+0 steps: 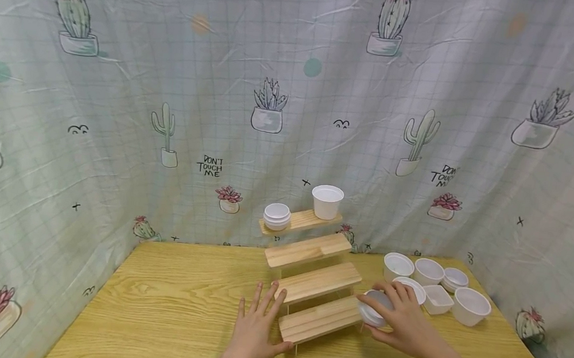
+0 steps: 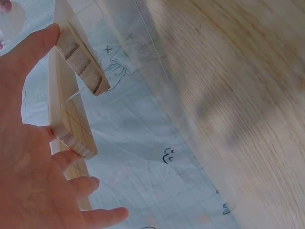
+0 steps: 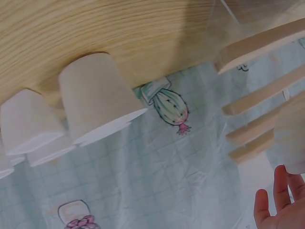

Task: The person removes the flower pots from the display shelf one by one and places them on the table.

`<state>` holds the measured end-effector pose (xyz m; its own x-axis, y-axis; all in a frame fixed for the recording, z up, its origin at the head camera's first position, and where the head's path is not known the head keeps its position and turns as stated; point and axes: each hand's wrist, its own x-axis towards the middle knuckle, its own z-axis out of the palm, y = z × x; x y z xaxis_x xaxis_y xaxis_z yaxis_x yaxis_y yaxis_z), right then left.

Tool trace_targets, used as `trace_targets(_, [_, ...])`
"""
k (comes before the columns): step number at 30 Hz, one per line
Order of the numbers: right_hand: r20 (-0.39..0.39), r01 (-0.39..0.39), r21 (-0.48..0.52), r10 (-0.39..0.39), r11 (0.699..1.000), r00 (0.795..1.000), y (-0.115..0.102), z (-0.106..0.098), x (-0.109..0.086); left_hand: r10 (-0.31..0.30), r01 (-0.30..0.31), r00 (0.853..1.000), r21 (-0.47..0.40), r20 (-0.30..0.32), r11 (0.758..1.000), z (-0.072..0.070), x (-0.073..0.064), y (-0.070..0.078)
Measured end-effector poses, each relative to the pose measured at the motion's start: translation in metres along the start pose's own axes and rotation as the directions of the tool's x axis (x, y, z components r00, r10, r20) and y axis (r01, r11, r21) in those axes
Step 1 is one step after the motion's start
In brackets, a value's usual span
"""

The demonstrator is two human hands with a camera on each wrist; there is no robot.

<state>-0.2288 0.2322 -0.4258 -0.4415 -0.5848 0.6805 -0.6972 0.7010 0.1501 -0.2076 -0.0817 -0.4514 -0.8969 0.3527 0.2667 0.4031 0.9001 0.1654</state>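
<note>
A four-step wooden display stand (image 1: 319,320) with clear side supports stands on the table. My left hand (image 1: 253,334) rests against its left end, the thumb at the lowest step and the other fingers spread beside the step above. In the left wrist view, the thumb (image 2: 40,43) touches that step's end. With thumb and fingers, my right hand (image 1: 403,323) grips a small round white plastic tub (image 1: 373,315) by the lowest step's right end. On the top step are a similar white tub (image 1: 277,217) at the left and a taller white cup (image 1: 327,203) at the right.
Several white containers are grouped to the right of the stand, among them a square one (image 1: 438,300) and a wide round bowl (image 1: 470,308). A cactus-print curtain (image 1: 211,102) hangs behind and on both sides of the wooden table (image 1: 160,305).
</note>
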Motion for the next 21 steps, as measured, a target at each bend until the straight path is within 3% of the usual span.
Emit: trace_targets(21, [-0.001,0.01,-0.037,-0.01,0.999,1.0,0.025,0.002,-0.041,-0.002,0.002,1.0,0.012,-0.012,1.0,0.002,-0.001,0.001])
